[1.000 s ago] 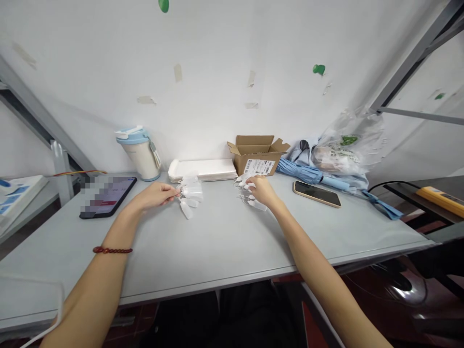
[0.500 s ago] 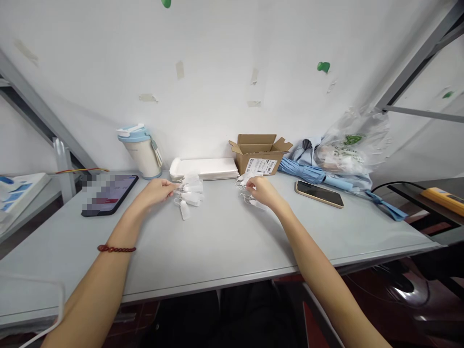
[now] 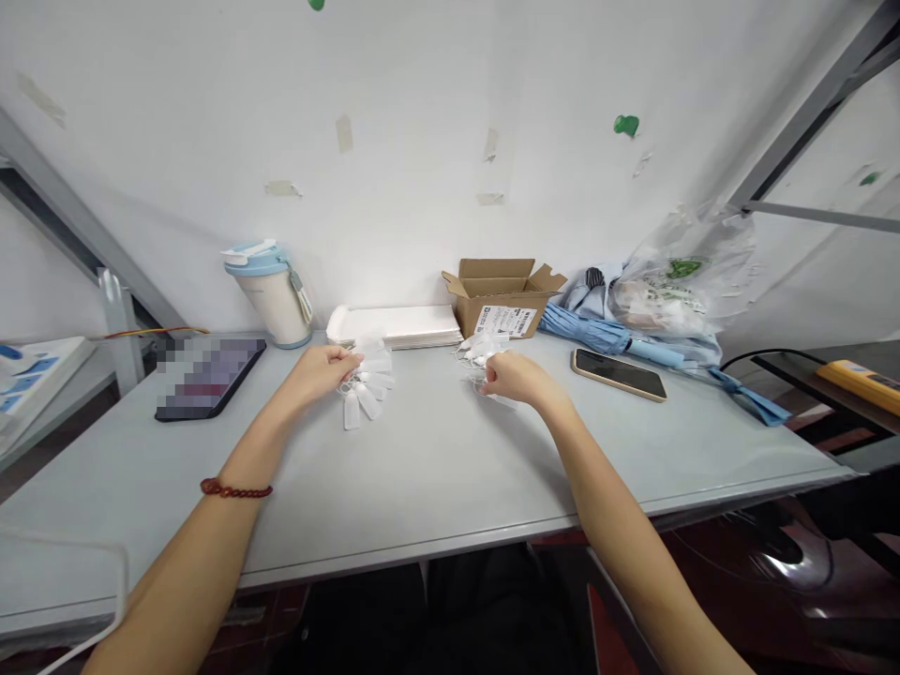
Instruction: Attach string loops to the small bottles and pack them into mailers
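Several small white string tags (image 3: 367, 397) fan out from the fingertips of my left hand (image 3: 323, 371), which pinches them by their strings just above the table. More white string tags (image 3: 485, 347) lie in a loose pile by the front of the cardboard box (image 3: 501, 298). My right hand (image 3: 518, 375) is over the near side of this pile, its fingers curled together at a tag's thin string loop. Part of that tag shows beneath the hand; the rest is hidden.
A stack of white envelopes (image 3: 400, 324) lies against the wall. At the left are a blue-lidded tumbler (image 3: 271, 295) and a tablet-like device (image 3: 211, 380). At the right are a phone (image 3: 619, 375), a folded blue umbrella (image 3: 591, 328) and a plastic bag (image 3: 679, 291).
My left hand has shifted slightly right, and its tags have spread and swung downward. My right hand has moved a little right and nearer, with its fingers more curled.
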`<state>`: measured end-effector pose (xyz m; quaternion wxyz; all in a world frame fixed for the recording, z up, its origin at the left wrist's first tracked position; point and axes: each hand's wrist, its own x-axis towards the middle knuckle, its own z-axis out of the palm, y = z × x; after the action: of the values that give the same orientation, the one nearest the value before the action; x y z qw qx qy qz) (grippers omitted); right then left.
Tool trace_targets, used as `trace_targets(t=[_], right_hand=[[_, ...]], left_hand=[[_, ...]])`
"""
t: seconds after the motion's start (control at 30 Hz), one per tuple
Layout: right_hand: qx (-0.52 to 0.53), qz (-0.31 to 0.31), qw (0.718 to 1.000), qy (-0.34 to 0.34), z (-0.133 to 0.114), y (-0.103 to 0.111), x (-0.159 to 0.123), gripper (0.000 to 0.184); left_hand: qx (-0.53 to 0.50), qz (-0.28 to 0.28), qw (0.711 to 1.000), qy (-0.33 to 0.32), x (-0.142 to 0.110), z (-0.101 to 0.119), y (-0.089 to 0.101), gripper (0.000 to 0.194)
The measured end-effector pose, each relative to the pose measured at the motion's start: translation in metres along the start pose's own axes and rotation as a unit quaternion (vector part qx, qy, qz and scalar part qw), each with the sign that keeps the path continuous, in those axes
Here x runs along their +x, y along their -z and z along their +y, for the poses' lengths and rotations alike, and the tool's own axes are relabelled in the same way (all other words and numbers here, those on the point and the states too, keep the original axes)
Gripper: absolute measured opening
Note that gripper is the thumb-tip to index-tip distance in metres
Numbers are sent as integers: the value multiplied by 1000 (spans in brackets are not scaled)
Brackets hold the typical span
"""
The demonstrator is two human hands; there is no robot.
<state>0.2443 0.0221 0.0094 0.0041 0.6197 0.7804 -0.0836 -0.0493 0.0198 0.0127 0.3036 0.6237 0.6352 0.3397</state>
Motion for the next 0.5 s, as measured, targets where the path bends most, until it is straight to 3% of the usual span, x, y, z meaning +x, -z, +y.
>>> trace_targets(t=[0.13,0.3,0.4,0.5], right_hand=[[-36,-27,999,-10,-7,0,-2,16],[16,-89,996,27,-11,-2,-2,16],[58,-85,993,64,-12,-3,-2,8],[114,-44,985,118,-13,-6,-1,8]], left_hand=[[-17,-18,1000,-5,0,0,-6,32],[-13,-34,999,-11,3,-6,-16,30],[-4,-37,999,-29,2,-6,-20,31],[14,-28,999,-43,-3,1,-22,30]])
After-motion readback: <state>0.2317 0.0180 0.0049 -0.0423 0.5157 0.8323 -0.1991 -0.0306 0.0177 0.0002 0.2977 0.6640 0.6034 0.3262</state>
